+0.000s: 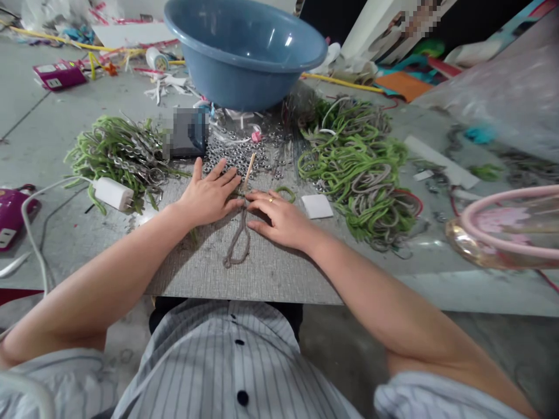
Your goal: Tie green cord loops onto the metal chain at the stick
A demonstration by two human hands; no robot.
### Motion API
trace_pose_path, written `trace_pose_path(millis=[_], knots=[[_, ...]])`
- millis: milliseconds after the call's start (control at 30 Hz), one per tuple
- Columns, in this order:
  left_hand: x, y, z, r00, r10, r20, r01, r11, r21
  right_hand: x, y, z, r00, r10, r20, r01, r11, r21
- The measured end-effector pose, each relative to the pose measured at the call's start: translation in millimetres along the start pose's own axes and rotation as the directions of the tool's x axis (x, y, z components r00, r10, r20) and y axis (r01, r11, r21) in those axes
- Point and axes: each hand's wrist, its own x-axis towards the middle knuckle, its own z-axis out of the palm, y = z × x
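My left hand lies flat on a grey textured board, fingers spread, its thumb tip against the top of a grey cord loop. My right hand, with a ring on one finger, also lies flat, and its fingertips meet the left thumb over the same cord. A thin wooden stick points away from the spot where the fingers meet. I cannot tell whether any finger grips it. A small green loop sits just behind my right hand.
Piles of green and grey cords lie at the left and right, with metal rings between them. Behind is a blue basin. Also here are a white charger, a white pad and a pink-rimmed clear container.
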Motion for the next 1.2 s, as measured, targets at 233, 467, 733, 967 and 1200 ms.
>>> trace_pose_path(millis=[233,467,733,967,1200], knots=[[-5.9,4.1,-0.2,0.999,-0.035,-0.002,0.035,0.999,0.01,2.1,4.5,-0.9,1.0,0.009,0.014,-0.009,1.0,0.02],[-10.5,0.1,-1.9,0.979,0.189,-0.083,-0.192,0.981,-0.038,-0.7,11.0,-3.8,0.998,0.036,-0.056,-0.036,0.999,0.005],[-12.1,-0.8,-2.3,0.946,0.303,-0.116,-0.309,0.95,-0.04,2.7,11.5,-1.7,0.996,0.085,0.03,-0.082,0.993,-0.086],[-11.2,0.0,-2.5,0.935,0.325,-0.142,-0.331,0.943,-0.022,7.0,14.2,-2.0,0.995,0.084,0.058,-0.08,0.994,-0.074],[-10.6,-0.2,-0.2,0.942,0.293,-0.167,-0.304,0.951,-0.051,6.3,16.0,0.7,0.995,0.095,0.028,-0.093,0.994,-0.063]])
